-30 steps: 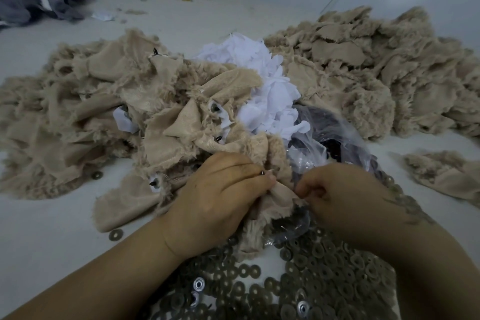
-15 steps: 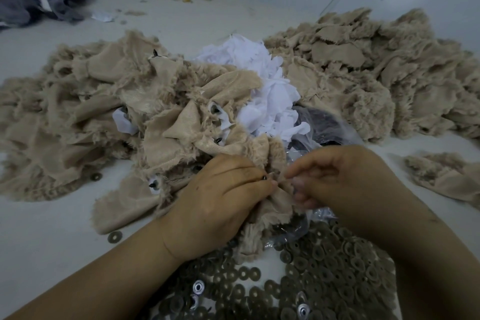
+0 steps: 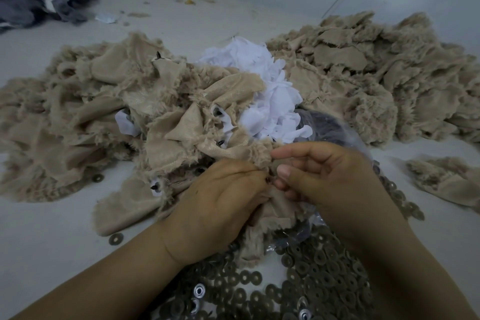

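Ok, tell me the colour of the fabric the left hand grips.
The fabric is beige; head view best.

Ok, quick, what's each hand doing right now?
Left hand: grips the beige fur piece.
Right hand: fingers curled at the same piece; grip cannot be told.

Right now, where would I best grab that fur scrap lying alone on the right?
Probably pinch the fur scrap at its left end from above: it lies limp on the table, apart from the big pile, that end nearest the right hand.
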Demonstrator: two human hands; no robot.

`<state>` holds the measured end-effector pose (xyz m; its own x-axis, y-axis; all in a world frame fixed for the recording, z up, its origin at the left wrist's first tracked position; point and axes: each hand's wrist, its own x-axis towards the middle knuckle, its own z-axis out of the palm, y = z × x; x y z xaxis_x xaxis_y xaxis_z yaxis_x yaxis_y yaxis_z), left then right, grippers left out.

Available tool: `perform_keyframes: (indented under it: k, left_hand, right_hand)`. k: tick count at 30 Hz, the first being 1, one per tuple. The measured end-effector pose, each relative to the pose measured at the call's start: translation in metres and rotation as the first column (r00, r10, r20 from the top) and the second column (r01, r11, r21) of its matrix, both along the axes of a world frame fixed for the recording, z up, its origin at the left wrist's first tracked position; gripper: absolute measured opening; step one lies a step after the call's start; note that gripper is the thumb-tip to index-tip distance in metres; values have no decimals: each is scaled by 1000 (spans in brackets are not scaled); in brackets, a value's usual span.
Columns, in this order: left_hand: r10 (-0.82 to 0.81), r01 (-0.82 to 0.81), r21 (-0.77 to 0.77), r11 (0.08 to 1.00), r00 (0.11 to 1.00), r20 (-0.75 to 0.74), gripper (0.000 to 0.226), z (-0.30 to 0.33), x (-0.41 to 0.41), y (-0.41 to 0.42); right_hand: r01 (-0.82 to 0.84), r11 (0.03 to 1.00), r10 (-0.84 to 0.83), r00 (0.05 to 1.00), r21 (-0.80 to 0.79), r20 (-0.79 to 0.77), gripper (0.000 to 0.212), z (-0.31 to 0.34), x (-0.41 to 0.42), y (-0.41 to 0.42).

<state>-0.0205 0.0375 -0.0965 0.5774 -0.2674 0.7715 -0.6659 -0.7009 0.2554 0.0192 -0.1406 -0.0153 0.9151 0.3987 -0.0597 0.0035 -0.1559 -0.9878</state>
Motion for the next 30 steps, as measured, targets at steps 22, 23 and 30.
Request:
perform_keyframes:
  k: [22,23,30]
  left_hand:
    - [-31,25,64,998,995,91,8,2,4,9]
    - [-39,34,56,998,995,90,8,2,5,9]
    - [-8,7,17,1000,998,58,15,-1,2,5]
  right_hand:
    - [44,997,-48,997,-64,-57,14,-23,1,12]
    - [39,995,-42,999,-92,-32,15,-23,1,13]
    - [24,979,-35,998,-203,-52,20,-23,3,12]
